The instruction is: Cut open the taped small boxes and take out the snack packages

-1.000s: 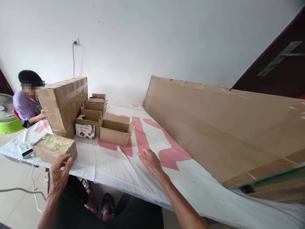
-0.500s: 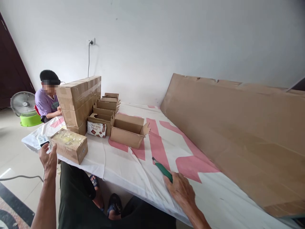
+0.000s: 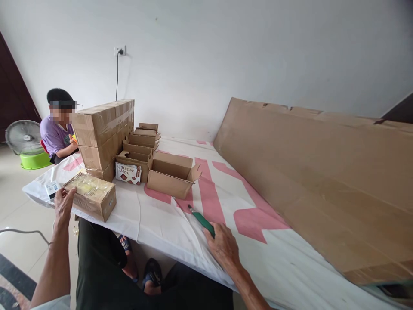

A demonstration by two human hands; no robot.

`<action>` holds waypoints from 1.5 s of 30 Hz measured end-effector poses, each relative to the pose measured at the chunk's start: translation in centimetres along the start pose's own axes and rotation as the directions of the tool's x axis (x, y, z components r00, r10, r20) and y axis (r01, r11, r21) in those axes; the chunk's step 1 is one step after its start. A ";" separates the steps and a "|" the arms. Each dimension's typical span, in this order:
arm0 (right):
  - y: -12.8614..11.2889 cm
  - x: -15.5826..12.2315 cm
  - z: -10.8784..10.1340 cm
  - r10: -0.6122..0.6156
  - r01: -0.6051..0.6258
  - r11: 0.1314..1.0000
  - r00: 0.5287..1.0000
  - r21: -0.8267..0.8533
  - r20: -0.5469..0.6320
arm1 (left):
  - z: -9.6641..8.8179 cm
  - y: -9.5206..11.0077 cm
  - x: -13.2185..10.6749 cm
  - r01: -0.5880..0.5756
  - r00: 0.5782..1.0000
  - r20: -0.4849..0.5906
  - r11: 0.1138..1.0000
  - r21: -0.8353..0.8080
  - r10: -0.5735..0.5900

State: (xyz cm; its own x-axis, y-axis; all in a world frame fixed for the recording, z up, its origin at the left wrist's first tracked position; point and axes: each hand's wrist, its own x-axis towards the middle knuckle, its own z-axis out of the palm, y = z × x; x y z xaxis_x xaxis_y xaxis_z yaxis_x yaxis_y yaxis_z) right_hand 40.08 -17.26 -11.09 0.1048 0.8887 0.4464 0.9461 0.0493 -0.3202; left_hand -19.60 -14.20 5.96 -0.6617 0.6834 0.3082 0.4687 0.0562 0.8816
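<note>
A green tool (image 3: 201,219) is held in the right hand (image 3: 224,247). The fingers are closed round its handle & its thin tip is pointed away, toward the boxes. Tool & hand are rested on the table (image 3: 161,224), nr the front edge, on the white & pink cloth.

The left hand (image 3: 63,202) is laid on the near left end of a small box (image 3: 93,198). Its fingers are spread a bit & put against the box's top edge, not closed round it. This small box is sat at the table's front left corner, w/ clear wrap seen on its top. Just left of it a little white gadget (image 3: 51,188) w/ a label is seen.

Farther back an open box (image 3: 172,174) is placed. A row of open boxes (image 3: 139,140) is lined up just left of it, going back toward the wall. A "Super Meal" pack (image 3: 128,173) is leaned on the front of that row. Tall taped cartons (image 3: 103,129) are stacked beside the row, on its left. A big cardboard sheet (image 3: 322,181) is leaned along the right side of the table.

Another person (image 3: 56,135) in a purple top is seated at the far left end, behind the cartons. A fan (image 3: 22,137) & a green tub (image 3: 35,160) are seen on the floor past that person.
</note>
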 end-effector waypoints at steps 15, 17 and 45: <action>-0.8 0.4 0.0 0.030 -0.029 0.997 0.999 -0.078 0.011 | 2.6 3.3 -7.2 0.084 0.979 0.189 0.996 -0.043 -0.075; -1.1 0.4 -0.1 0.046 -0.044 0.996 0.999 -0.081 0.022 | 3.2 3.7 -8.5 0.059 0.968 0.248 0.997 -0.044 -0.046; -0.9 0.3 0.7 0.036 -0.037 0.994 0.999 -0.107 -0.011 | 5.6 7.6 -10.6 -0.132 0.791 0.569 0.971 -0.199 0.224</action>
State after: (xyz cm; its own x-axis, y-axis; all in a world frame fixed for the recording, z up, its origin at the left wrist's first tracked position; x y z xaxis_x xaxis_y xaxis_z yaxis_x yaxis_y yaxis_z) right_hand 39.00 -16.73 -11.27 0.1423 0.8850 0.4433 0.9688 -0.0328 -0.2456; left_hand -5.73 -16.88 7.42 -0.0859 0.9674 0.2380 0.4264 -0.1802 0.8864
